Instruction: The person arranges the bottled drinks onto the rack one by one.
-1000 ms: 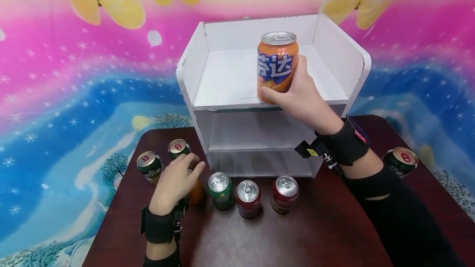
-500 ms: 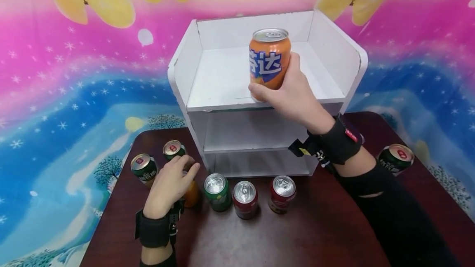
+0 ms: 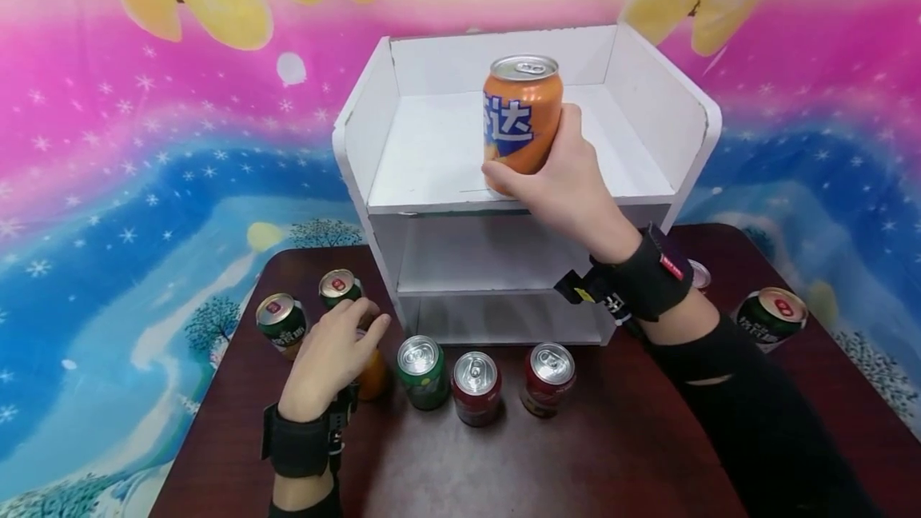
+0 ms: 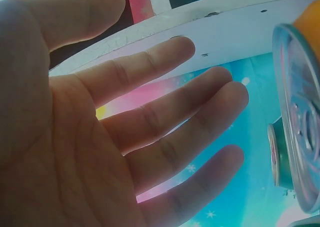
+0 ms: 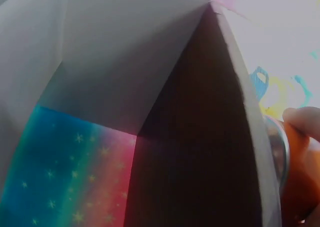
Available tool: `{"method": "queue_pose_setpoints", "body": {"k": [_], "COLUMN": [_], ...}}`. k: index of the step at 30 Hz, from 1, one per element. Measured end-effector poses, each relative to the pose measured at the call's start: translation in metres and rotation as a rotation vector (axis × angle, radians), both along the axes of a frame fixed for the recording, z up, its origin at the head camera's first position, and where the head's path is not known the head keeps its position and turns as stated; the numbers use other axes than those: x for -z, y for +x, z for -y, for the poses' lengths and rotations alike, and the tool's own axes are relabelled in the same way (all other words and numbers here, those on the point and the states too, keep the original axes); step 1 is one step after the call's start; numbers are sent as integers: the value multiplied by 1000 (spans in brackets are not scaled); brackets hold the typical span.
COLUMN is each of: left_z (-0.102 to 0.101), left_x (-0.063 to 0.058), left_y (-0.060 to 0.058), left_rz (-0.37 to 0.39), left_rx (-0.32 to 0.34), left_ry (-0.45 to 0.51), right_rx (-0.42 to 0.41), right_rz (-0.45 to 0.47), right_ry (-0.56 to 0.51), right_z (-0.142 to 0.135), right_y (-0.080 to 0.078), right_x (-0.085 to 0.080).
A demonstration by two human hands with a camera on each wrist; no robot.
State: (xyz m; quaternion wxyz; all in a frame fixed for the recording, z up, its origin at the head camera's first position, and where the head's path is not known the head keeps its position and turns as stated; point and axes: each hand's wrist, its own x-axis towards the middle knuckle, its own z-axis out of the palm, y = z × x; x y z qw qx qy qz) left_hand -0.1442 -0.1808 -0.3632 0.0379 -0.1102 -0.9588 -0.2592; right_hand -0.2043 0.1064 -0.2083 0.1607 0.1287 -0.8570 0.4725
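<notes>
My right hand (image 3: 568, 190) grips an orange soda can (image 3: 528, 114) with white lettering on blue, thumb on its near side. The can is upright at the front edge of the white shelf's top board (image 3: 432, 158); whether its base touches the board I cannot tell. In the right wrist view, part of the orange can (image 5: 296, 179) shows beyond a shelf panel (image 5: 200, 137). My left hand (image 3: 327, 362) hangs with relaxed fingers over another orange can (image 3: 374, 378), partly hidden beneath it. The left wrist view shows this palm (image 4: 95, 152) holding nothing, fingers spread, beside a can lid (image 4: 302, 122).
Before the shelf stand a green can (image 3: 422, 378) and two dark red cans (image 3: 476, 394). Two dark green cans with gold lids (image 3: 282, 322) are at the left, another (image 3: 771, 316) at the right. A can lid (image 3: 698, 274) peeks out behind my right wrist.
The orange can in my right hand has shifted slightly left and turned, so its lettering faces further left. A lid has come into view behind the right wrist. My left hand has barely moved.
</notes>
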Motion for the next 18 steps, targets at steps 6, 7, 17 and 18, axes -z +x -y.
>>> {"method": "queue_pose_setpoints", "body": {"k": [6, 7, 17, 18], "left_z": [1, 1, 4, 4], "left_x": [-1, -1, -3, -3], "left_y": [1, 0, 1, 2], "left_rz": [2, 1, -6, -3], "left_rx": [1, 4, 10, 11], "left_ry": [4, 4, 7, 8], "right_rx": [9, -2, -325, -324], "right_rz": [-41, -21, 179, 180], "right_ry": [0, -4, -255, -246], "right_z": [5, 4, -8, -9], "right_y": [-1, -1, -7, -7], "right_x": [1, 0, -10, -9]}}
